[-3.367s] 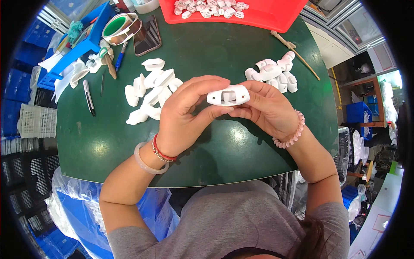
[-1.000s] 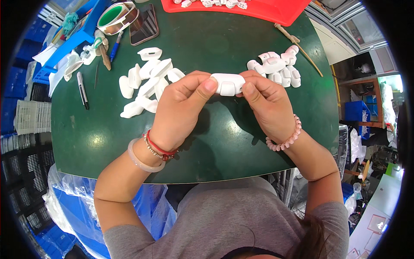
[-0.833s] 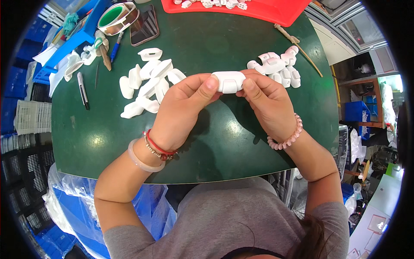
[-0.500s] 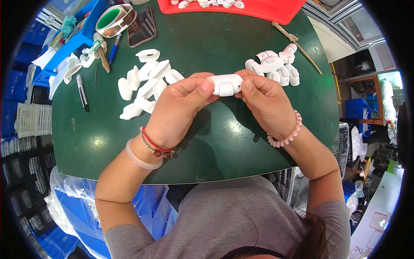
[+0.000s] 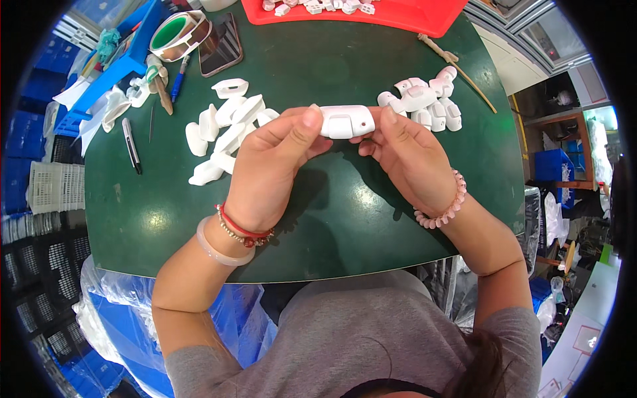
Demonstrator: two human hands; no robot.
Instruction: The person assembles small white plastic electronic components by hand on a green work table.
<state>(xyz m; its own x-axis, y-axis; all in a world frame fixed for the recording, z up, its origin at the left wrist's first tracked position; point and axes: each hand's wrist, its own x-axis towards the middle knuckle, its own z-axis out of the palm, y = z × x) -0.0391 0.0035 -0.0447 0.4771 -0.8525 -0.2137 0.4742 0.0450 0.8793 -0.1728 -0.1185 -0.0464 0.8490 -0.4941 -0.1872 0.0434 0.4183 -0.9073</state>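
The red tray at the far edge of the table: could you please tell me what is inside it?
The red tray holds a scatter of small white plastic parts. Only its near portion shows; the rest is cut off by the picture's upper edge.

A smooth, matt white plastic casing point(image 5: 346, 121) was held at the centre of the frame. Similar plastic shells point(image 5: 222, 129) (faintly glossy) were seen on the matt green tabletop point(image 5: 345, 219). At the upper edge a glossy red plastic tray point(image 5: 424, 16) was seen, and at upper left a shiny tape roll point(image 5: 178, 31).
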